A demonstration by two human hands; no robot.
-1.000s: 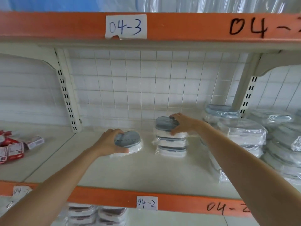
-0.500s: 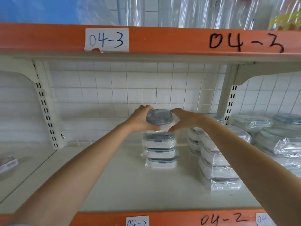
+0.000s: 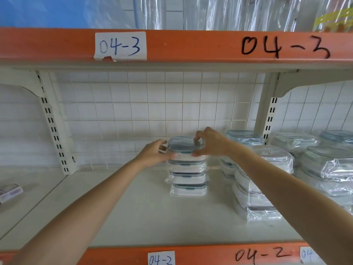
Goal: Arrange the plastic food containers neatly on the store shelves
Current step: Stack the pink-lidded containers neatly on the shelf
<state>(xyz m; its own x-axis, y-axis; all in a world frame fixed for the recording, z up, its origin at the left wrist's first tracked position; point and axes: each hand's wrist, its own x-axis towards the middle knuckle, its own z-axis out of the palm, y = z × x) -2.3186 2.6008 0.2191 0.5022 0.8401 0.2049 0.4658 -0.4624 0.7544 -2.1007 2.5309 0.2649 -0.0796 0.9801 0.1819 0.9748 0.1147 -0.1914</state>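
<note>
Top container: the top container (image 3: 184, 145) sits on the centre stack (image 3: 188, 176), well back on the shelf (image 3: 133, 213), near its rear edge.
Key relation: it lies between the two hands, its long axis running left to right along the shelf; both hands are equally close.
Left hand: the left hand (image 3: 154, 154) has fingers curled narrowly against the container's left end, thumb under its rim.
Right hand: the right hand (image 3: 211, 143) pinches the right end, forefinger on the lid, thumb at the base.
Judgement: squaring the container over those below seems the step in hand.
Count, centre stack: four containers.
Count, neighbours: wrapped stacks (image 3: 254, 188) toward the shelf's right edge, number unclear.
Count, other: one small box (image 3: 10, 192) near the left edge.
</note>
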